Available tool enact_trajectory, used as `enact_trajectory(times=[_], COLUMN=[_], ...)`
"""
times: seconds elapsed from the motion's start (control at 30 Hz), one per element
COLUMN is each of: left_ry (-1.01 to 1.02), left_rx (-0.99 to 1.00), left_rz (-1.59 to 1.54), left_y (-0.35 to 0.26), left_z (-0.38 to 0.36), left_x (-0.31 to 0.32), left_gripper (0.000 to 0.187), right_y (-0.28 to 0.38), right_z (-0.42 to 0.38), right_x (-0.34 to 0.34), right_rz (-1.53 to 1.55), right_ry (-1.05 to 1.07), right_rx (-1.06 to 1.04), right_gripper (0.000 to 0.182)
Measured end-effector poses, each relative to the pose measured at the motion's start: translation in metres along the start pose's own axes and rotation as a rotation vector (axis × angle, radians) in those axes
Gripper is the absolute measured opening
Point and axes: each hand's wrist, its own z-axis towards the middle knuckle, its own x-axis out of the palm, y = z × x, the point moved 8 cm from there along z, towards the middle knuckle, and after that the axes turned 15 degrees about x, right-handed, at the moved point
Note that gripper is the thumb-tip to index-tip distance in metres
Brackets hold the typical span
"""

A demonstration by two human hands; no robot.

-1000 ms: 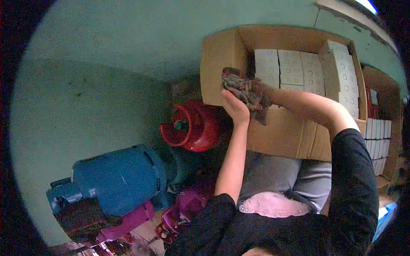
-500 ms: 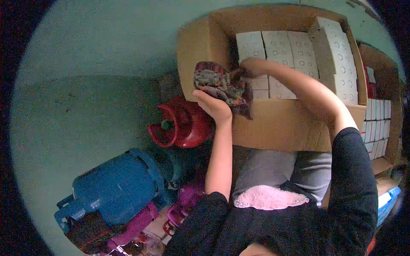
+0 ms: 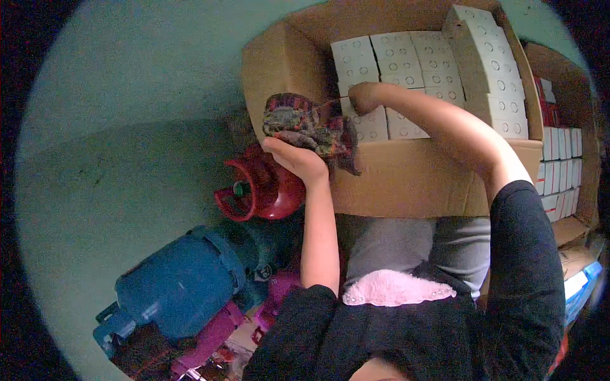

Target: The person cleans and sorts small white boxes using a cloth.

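Note:
My left hand is held palm up under a dark patterned cloth piece with red, grey and orange markings, its fingers mostly hidden beneath the fabric. One corner of the cloth hangs down past the palm. To the right of it, my right hand is closed in a pinch, slightly blurred. A faint thread seems to run from the cloth to these fingers; whether they also hold a needle cannot be made out. Both hands are above the near left part of an open cardboard box.
Rows of small white boxes fill much of the cardboard box. Another carton with white and red packs stands at the right. On the left are a red gas cylinder, a blue gas cylinder and purple items.
My right hand has drawn a little away from the cloth, widening the gap between them. The whole view has shifted slightly, with the cloth still on my left hand.

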Motion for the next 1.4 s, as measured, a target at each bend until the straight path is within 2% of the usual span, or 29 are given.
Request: enact_trajectory(times=[0.13,0.23,0.33,0.37,0.4,0.47,0.5,0.67,0.83,0.87,0.9,0.97,1.1,1.17,1.2,1.27,1.3,1.33,1.37,1.4], left_ry=[0.005,0.034,0.011,-0.002,-0.01,-0.024,0.03,-0.05,-0.076,-0.056,-0.036,0.014,0.087,0.071,0.054,0.146,0.101,0.057,0.17,0.197], left_rx=[-0.017,0.023,0.038,0.035,0.029,0.014,0.031,0.028,-0.007,0.015,0.038,0.064,0.052,0.168,0.22,0.211,0.227,0.245,0.103,0.046], left_rz=[0.014,-0.001,0.006,0.015,0.004,-0.008,0.012,0.154,0.162,0.107,0.056,0.02,0.088,0.294,0.401,0.295,0.237,0.18,0.086,0.111], left_y=[-0.006,0.003,-0.008,-0.011,-0.009,0.0,-0.001,-0.005,-0.004,-0.003,-0.002,-0.004,-0.013,0.021,0.037,0.026,0.02,0.014,0.019,0.022], left_z=[-0.001,0.002,0.002,0.001,0.001,0.0,0.002,-0.001,-0.002,0.0,0.002,0.004,0.004,-0.002,-0.006,-0.012,-0.011,-0.01,-0.005,0.001], left_x=[0.004,0.0,0.003,0.004,0.004,0.0,0.001,-0.003,-0.005,-0.003,-0.002,0.0,0.0,-0.016,-0.025,-0.014,-0.018,-0.021,-0.022,-0.027], left_gripper=[0.074,0.073,0.072,0.071,0.07,0.069,0.068,0.066,0.067,0.066,0.065,0.063,0.057,0.059,0.061,0.04,0.039,0.04,0.041,0.043], right_y=[0.006,0.019,0.05,0.031,0.023,0.018,0.018,0.014,-0.002,0.005,0.004,0.016,0.006,0.005,0.017,0.045,0.057,0.058,0.057,0.054], right_z=[-0.014,-0.017,-0.048,-0.03,-0.024,-0.013,-0.009,0.007,0.028,0.029,0.019,0.004,0.038,0.044,0.026,-0.005,-0.023,-0.022,-0.022,-0.025], right_x=[-0.006,0.008,-0.002,0.005,0.011,0.026,0.03,0.048,0.066,0.036,0.018,0.029,0.06,0.064,0.063,0.033,0.017,0.027,0.037,0.028], right_rz=[-0.084,-0.283,-0.296,0.244,0.545,0.998,1.134,1.67,2.164,1.689,1.311,0.837,1.041,1.371,1.66,1.34,1.196,1.291,1.396,1.53], right_ry=[-0.034,-0.131,-0.43,-0.297,-0.237,-0.039,0.036,0.339,0.539,0.216,-0.256,-0.45,0.099,0.33,0.435,0.322,0.248,0.363,0.463,0.484], right_rx=[0.046,0.039,-0.153,0.045,0.093,0.033,0.007,-0.02,0.132,-0.378,-0.73,-0.971,-0.621,-0.427,-0.297,-0.515,-0.618,-0.453,-0.277,-0.192], right_gripper=[0.03,0.041,0.047,0.043,0.043,0.042,0.042,0.041,0.041,0.042,0.042,0.044,0.052,0.049,0.043,0.044,0.044,0.048,0.051,0.055])
